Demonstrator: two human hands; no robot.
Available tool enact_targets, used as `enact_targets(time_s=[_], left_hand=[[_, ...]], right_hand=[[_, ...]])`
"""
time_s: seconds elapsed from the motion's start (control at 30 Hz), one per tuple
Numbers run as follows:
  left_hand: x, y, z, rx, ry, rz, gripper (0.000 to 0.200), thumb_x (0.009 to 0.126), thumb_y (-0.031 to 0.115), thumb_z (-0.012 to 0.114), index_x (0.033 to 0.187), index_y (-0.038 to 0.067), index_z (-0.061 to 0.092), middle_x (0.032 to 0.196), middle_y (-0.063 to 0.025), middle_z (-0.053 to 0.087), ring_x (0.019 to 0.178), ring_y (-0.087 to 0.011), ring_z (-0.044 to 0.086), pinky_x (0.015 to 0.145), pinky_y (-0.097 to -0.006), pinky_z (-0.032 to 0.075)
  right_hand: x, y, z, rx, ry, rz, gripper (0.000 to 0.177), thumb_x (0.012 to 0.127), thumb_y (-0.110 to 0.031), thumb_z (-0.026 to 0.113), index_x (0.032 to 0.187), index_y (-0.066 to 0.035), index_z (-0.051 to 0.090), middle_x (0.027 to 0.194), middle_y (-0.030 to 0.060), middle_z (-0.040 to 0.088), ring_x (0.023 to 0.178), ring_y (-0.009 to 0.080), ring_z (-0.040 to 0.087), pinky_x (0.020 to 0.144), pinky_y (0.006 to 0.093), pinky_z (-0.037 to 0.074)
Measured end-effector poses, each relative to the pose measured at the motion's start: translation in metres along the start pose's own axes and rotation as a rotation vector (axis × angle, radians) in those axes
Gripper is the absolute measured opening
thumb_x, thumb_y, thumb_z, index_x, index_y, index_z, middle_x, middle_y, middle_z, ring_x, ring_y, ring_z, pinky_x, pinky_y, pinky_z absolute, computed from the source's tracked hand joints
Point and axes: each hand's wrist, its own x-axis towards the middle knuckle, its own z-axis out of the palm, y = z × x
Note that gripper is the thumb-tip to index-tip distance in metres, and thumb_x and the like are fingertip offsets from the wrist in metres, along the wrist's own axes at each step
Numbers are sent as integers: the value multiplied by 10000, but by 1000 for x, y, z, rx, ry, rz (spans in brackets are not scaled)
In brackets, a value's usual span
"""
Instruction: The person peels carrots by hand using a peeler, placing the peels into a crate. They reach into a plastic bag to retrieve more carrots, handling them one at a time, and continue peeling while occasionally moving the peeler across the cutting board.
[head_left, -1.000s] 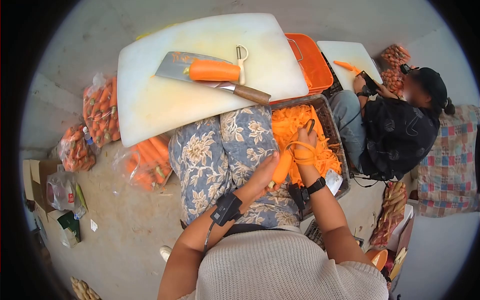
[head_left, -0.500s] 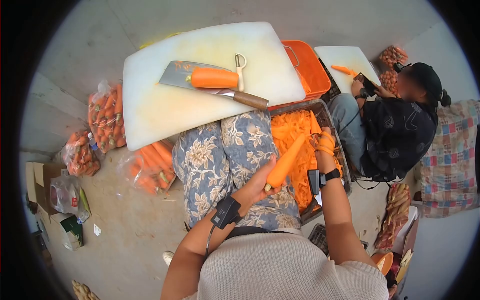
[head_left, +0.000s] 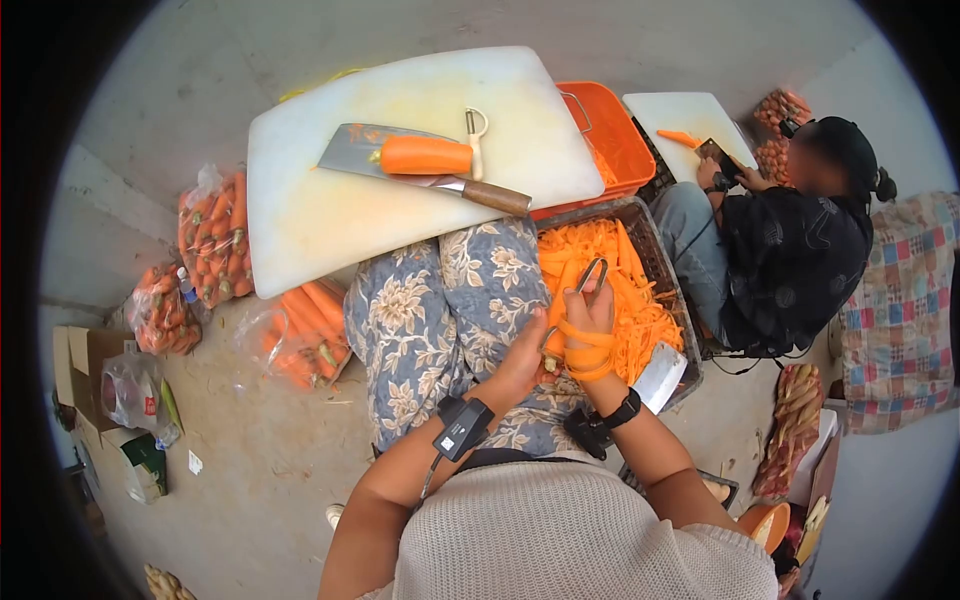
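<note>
My left hand (head_left: 522, 362) grips the lower end of a carrot (head_left: 556, 325) held over my lap. My right hand (head_left: 592, 320) holds a metal peeler (head_left: 590, 274) against that carrot, with orange peel strips draped over the fingers. Just beyond both hands is a dark crate (head_left: 668, 270) heaped with carrot peelings (head_left: 630, 290). On the white cutting board (head_left: 320, 210) resting over my knees lie a cleaver (head_left: 400, 160), a peeled carrot (head_left: 424, 155) on its blade, and a second peeler (head_left: 473, 140).
Bags of unpeeled carrots (head_left: 212, 235) lie on the concrete floor at left, beside a cardboard box (head_left: 82, 350). An orange bin (head_left: 618, 135) stands behind the crate. At right a seated person (head_left: 790, 260) in black works at another white board (head_left: 690, 115).
My right hand came back from the far end of the carrot to its near end by my left hand, still trailing peel strips. The carrot now sits lower and more hidden.
</note>
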Motion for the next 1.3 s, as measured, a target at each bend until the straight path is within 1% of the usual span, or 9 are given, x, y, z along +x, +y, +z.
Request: enact_targets(time_s=[0.1, 0.17, 0.33, 0.4, 0.8, 0.9, 1.07, 1.13, 1.3], left_hand=[[-3, 5, 2, -12, 1, -5, 568, 855, 640, 316, 1129, 167, 467, 758, 7, 571, 568, -99, 531, 448, -201, 394], [-3, 8, 0, -92, -122, -39, 563, 849, 641, 342, 1136, 169, 454, 770, 8, 567, 544, -94, 512, 435, -198, 382], [-1, 10, 4, -78, 5, -30, 516, 862, 571, 422, 1184, 167, 419, 817, 1, 566, 542, -86, 509, 406, -192, 355], [1, 10, 3, -79, 52, -9, 505, 868, 538, 448, 1204, 163, 406, 830, 1, 564, 534, -84, 503, 397, -192, 348], [4, 10, 5, -65, 58, 23, 518, 886, 467, 471, 1265, 129, 368, 835, -16, 550, 489, -81, 475, 370, -199, 324], [2, 8, 6, -32, 68, 46, 539, 887, 475, 463, 1282, 127, 348, 898, -20, 545, 494, -84, 480, 371, -201, 327], [1, 8, 10, -34, 73, 88, 564, 895, 488, 433, 1313, 130, 308, 1060, -22, 500, 559, -91, 519, 406, -201, 369], [-3, 12, 16, -48, 87, 93, 537, 901, 486, 420, 1293, 130, 327, 1020, -22, 515, 565, -93, 520, 416, -202, 377], [0, 14, 8, -62, 40, 30, 449, 919, 471, 382, 1216, 134, 385, 884, -16, 546, 560, -92, 513, 427, -208, 395]], right_hand=[[1, -4, 2, 9, 0, 61, 219, 790, -125, 558, 888, -4, 404, 891, 108, 428, 805, 191, 449, 726, 304, 386], [0, -13, 4, 24, 3, 63, 213, 793, -124, 555, 887, -7, 404, 890, 106, 434, 793, 182, 453, 713, 296, 390], [-1, -26, 8, 205, 5, 223, 194, 806, -114, 539, 895, -2, 407, 883, 80, 451, 754, 143, 458, 676, 272, 398], [0, -17, 7, 249, -4, 180, 280, 839, -98, 509, 1060, 62, 446, 998, 78, 496, 857, 115, 472, 767, 243, 398], [3, -16, 1, 164, -18, 198, 323, 838, -95, 507, 1101, 80, 439, 1097, 153, 505, 987, 178, 500, 869, 285, 403], [2, -25, 1, 238, -45, 133, 283, 814, -76, 497, 1029, 76, 393, 1036, 132, 472, 914, 162, 486, 805, 283, 424], [4, -20, -2, 262, -55, 163, 269, 823, -42, 477, 1046, 62, 367, 1062, 144, 464, 937, 168, 491, 819, 280, 424], [4, -27, 2, 293, -34, 133, 266, 827, -35, 468, 1051, 61, 360, 1067, 150, 462, 949, 170, 493, 824, 277, 424], [3, -52, -2, 360, -12, 313, 250, 834, -39, 462, 1039, 59, 360, 1068, 161, 471, 994, 190, 508, 845, 285, 436]])
